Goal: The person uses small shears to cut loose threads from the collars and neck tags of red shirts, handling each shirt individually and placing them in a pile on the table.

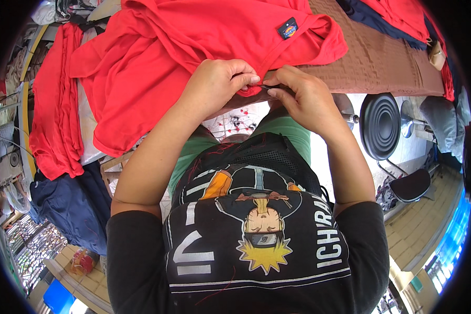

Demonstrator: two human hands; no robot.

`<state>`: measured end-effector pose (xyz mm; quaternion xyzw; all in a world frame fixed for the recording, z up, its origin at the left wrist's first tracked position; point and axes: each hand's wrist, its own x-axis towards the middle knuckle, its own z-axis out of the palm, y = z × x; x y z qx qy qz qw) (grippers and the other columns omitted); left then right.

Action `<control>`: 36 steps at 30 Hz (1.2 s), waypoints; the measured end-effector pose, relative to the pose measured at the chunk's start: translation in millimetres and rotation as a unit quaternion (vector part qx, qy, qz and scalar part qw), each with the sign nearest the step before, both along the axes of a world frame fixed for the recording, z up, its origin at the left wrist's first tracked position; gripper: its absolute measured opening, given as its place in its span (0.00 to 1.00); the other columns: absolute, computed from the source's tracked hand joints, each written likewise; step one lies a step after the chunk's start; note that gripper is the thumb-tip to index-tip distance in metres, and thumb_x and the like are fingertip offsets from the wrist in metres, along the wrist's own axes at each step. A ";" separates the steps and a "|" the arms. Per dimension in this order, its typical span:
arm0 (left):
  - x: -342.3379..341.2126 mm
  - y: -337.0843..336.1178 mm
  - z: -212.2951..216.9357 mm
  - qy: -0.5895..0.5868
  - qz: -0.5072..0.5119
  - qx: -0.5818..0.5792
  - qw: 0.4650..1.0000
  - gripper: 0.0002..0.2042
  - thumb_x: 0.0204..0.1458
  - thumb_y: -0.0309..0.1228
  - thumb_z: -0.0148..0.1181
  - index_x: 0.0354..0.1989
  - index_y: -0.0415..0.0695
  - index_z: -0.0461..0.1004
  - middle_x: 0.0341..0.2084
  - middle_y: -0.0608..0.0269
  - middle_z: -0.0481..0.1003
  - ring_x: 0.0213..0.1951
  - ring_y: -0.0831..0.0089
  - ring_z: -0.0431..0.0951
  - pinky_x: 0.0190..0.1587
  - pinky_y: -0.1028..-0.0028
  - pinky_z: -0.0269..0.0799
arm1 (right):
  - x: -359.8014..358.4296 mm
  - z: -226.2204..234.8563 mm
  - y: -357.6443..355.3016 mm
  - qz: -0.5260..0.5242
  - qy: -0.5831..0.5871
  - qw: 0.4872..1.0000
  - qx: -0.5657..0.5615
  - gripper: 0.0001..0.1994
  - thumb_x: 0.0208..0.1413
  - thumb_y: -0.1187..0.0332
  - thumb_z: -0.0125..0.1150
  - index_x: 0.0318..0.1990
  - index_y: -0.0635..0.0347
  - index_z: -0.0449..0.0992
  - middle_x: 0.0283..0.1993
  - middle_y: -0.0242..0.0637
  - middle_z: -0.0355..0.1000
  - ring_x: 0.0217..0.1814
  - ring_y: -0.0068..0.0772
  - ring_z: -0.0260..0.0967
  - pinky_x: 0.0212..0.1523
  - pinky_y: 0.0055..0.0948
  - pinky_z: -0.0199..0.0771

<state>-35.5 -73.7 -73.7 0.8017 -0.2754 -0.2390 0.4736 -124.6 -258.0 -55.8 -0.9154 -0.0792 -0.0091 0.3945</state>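
A red garment (157, 63) with a dark label patch (287, 29) is spread over the near edge of the table and hangs down on the left. My left hand (226, 82) is closed in a pinch on its edge, just above my lap. Close to those fingertips, my right hand (304, 97) is closed with thumb and forefinger around a small, thin dark tool (267, 86). Its tip meets the red cloth between the two hands. Most of the tool is hidden by my fingers, so its kind cannot be made out.
A brown quilted cloth (369, 63) covers the table. More red clothing (60, 104) and navy cloth (76, 204) hang at the left; red and navy garments (397, 21) lie at the far right. A black round stool (380, 125) stands right. Scraps litter the floor.
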 end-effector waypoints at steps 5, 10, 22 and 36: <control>-1.0 -0.7 0.5 -0.004 0.004 0.006 1.000 0.08 0.53 0.31 0.60 0.35 0.40 0.80 0.26 0.56 0.80 0.30 0.72 0.82 0.34 0.74 0.75 | -2.1 3.1 0.6 -0.016 0.036 0.999 0.011 0.08 0.51 0.74 0.62 0.40 0.63 0.75 0.33 0.40 0.73 0.34 0.40 0.75 0.35 0.33 0.72; -1.5 -1.7 2.4 -0.015 0.003 0.026 1.000 0.07 0.54 0.29 0.61 0.36 0.39 0.79 0.26 0.63 0.80 0.30 0.81 0.79 0.35 0.79 0.74 | -0.9 1.5 3.7 -0.011 0.003 0.999 -0.036 0.09 0.50 0.72 0.63 0.39 0.62 0.75 0.33 0.41 0.72 0.35 0.44 0.74 0.36 0.35 0.71; -2.5 31.0 95.7 -0.206 -0.242 -0.069 0.946 0.20 0.54 0.42 0.58 0.18 0.39 0.76 0.28 0.56 0.77 0.37 0.66 0.73 0.47 0.66 0.65 | -0.7 8.0 -24.5 -0.074 -0.019 0.997 0.024 0.10 0.50 0.73 0.64 0.41 0.62 0.76 0.32 0.35 0.73 0.35 0.29 0.72 0.36 0.28 0.70; -25.8 5.9 13.9 -0.311 -0.042 0.088 0.946 0.12 0.50 0.23 0.61 0.44 0.42 0.74 0.40 0.60 0.77 0.43 0.74 0.77 0.47 0.74 0.71 | 0.5 -28.8 0.2 -0.072 0.020 0.996 0.047 0.11 0.48 0.77 0.65 0.40 0.64 0.76 0.32 0.38 0.73 0.33 0.27 0.73 0.37 0.28 0.71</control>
